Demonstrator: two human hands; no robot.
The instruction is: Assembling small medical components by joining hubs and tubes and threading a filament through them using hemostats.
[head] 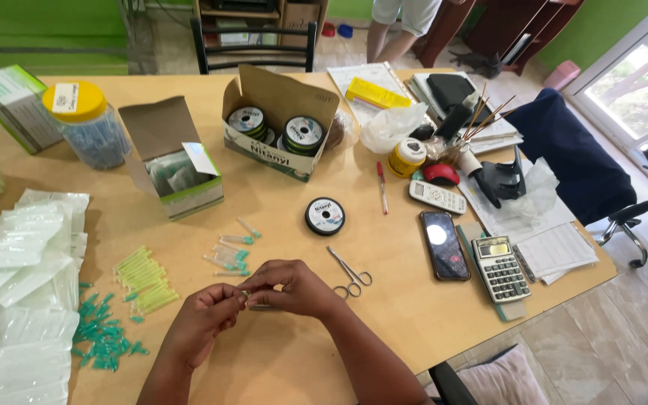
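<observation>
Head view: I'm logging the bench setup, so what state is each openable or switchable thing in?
Brown cardboard box of wire spools: flaps open.
White-and-green small carton: lid up, open.
Clear plastic jar with yellow lid: closed.
Black smartphone: screen dark.
Small steel scissors: closed.
Left hand, right hand: pinching a small item together.

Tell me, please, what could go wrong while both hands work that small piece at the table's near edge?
The left hand and right hand pinch a tiny clear piece together; it could slip among the scattered green caps. The steel scissors lie beside the right hand, so a wrist might nudge them. The black smartphone sits nearby too.
</observation>
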